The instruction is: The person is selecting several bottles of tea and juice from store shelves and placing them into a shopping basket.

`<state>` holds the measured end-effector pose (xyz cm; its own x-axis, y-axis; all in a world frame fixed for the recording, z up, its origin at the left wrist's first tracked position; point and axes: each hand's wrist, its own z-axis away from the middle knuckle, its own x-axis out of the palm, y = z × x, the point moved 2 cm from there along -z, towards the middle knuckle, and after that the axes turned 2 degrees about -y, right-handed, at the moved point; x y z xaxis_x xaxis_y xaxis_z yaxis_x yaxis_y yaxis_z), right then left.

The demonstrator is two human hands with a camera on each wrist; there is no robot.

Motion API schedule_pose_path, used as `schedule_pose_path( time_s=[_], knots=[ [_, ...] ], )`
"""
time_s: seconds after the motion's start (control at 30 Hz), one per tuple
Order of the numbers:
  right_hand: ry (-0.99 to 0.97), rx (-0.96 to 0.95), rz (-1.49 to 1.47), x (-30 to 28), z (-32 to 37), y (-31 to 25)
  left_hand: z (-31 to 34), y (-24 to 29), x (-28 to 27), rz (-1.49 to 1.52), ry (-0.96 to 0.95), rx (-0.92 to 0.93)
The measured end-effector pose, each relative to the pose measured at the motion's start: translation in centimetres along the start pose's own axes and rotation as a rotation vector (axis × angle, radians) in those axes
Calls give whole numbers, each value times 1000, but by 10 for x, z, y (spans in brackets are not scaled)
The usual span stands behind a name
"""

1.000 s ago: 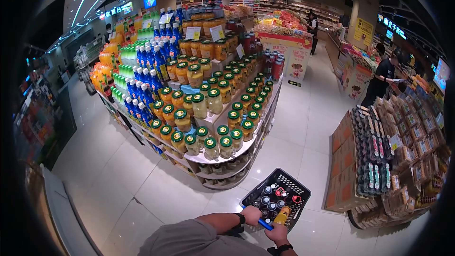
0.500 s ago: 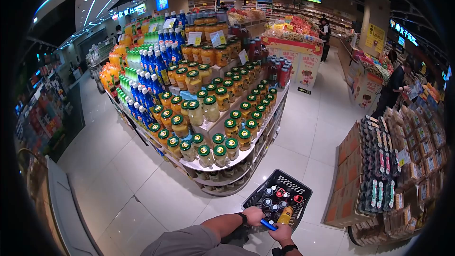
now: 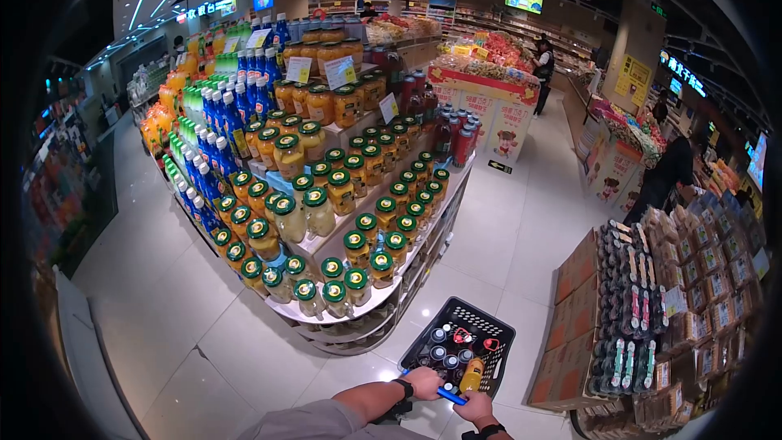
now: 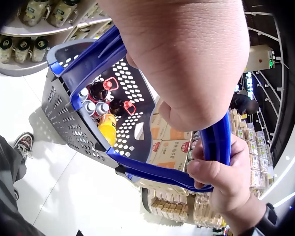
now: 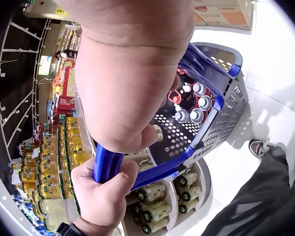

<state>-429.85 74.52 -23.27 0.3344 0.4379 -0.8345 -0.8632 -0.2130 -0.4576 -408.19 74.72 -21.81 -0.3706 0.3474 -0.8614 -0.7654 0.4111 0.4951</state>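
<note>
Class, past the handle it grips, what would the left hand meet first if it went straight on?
Judging by the head view, the left hand would likely meet pale-capped bottles in the basket; depth is unclear, so it might pass above.

the perforated dark basket [image 4: 86, 130] carries several dark bottles [image 4: 97, 91] and one yellow-orange bottle [image 4: 107, 129].

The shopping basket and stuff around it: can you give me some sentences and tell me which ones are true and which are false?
1. The left hand and the right hand both hold the blue plastic handle. True.
2. The yellow-orange bottle lies outside the dark, perforated plastic basket. False: it is inside.
3. The head view shows many clear jars with round green lids. True.
4. Brown cardboard boxes stand left of the basket in the head view. False: they stand to its right.
</note>
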Motion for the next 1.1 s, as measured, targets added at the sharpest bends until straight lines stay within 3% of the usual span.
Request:
schedule_pose_path(
  time_s=[0.4, 0.9, 1.1],
  knots=[
    [-98, 62, 17, -56, -103, 32, -100, -47, -37, 62, -3, 46],
    [-43, -55, 24, -117, -206, 90, -214, -69, -70, 50, 63, -25],
    [-58, -211, 7, -147, -259, 118, -271, -69, -90, -70, 20, -177]
  ],
)
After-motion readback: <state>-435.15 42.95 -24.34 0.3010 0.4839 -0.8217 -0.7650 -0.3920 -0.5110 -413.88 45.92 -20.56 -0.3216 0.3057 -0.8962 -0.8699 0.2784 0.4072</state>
